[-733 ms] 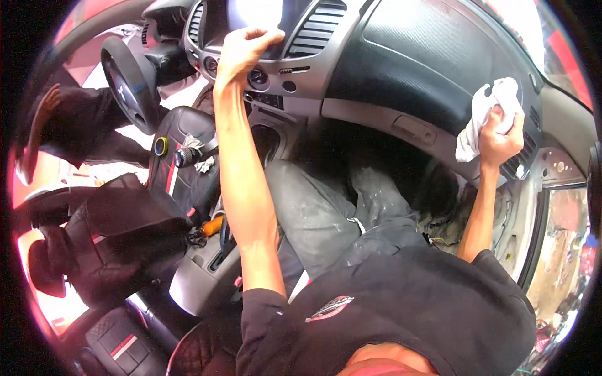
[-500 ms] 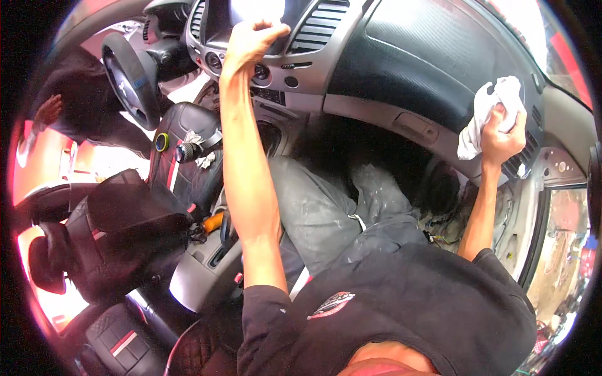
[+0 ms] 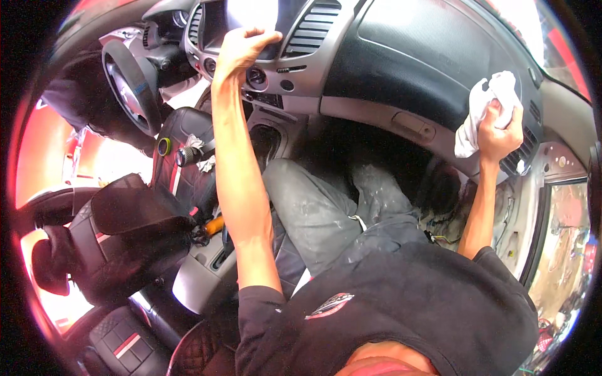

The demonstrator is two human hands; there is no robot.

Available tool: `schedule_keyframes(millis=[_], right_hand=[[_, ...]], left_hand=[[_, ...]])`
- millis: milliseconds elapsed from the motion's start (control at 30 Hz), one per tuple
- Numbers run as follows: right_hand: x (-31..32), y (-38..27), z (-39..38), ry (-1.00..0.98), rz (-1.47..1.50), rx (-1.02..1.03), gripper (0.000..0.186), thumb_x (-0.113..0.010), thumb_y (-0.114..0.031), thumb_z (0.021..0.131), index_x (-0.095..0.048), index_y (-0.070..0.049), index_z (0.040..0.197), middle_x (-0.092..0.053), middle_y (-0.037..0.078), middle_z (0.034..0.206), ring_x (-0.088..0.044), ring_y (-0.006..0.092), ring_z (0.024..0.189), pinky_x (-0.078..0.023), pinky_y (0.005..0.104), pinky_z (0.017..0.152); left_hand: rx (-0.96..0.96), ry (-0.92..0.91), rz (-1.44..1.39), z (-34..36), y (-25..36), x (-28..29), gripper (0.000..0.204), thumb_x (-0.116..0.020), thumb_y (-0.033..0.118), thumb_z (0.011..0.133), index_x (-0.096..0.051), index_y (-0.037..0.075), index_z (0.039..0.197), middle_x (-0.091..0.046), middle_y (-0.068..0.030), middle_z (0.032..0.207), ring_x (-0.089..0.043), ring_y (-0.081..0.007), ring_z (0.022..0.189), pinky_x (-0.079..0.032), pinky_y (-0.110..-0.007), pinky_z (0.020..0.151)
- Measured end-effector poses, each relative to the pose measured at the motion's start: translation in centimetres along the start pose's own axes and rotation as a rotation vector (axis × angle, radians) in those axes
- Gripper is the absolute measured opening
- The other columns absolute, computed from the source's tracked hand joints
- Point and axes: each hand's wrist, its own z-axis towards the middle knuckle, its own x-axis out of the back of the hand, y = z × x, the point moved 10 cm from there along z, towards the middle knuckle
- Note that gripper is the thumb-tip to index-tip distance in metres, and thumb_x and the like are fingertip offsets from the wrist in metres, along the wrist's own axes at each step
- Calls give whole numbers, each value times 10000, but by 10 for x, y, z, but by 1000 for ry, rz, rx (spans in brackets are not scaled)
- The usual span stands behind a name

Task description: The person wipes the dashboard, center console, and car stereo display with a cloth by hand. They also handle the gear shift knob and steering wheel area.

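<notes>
Dashboard [image 3: 414,47] spans 11 to 2 o'clock — right hand [image 3: 500,138] pinches white cloth [image 3: 476,117] near 2; left hand [image 3: 241,51] curls before screen [image 3: 251,12] at 11, its grip unclear.

Markings I can't read

At six o'clock, my dark shirt [image 3: 420,301] bears a red, white and black emblem [image 3: 330,305], its lettering too small; at ten, the steering wheel [image 3: 148,116] has blurred blue marks [image 3: 139,89].

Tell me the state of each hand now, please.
Left hand: curled by the screen; its grip cannot be told.
Right hand: closed, holding a white cloth.
</notes>
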Motion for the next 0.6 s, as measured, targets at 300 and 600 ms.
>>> schedule_keyframes(millis=[300,600], right_hand=[[-1,-2,-1,-23,-1,-8,316,-694,-169,810,-687,-58,1105,-732,116,946,-722,249,829,-549,337,755],[-3,-4,1,-17,-11,22,315,-689,-161,809,-683,-57,1106,-728,124,928,-721,257,814,-546,343,750]], left_hand=[[-33,9,53,-7,1,2,193,-766,220,826,-738,34,868,-705,-6,834,-607,-80,802,-444,-249,807],[-18,66,115,-11,12,-1,193,-767,256,820,-747,66,845,-689,22,810,-568,-67,776,-419,-247,784]])
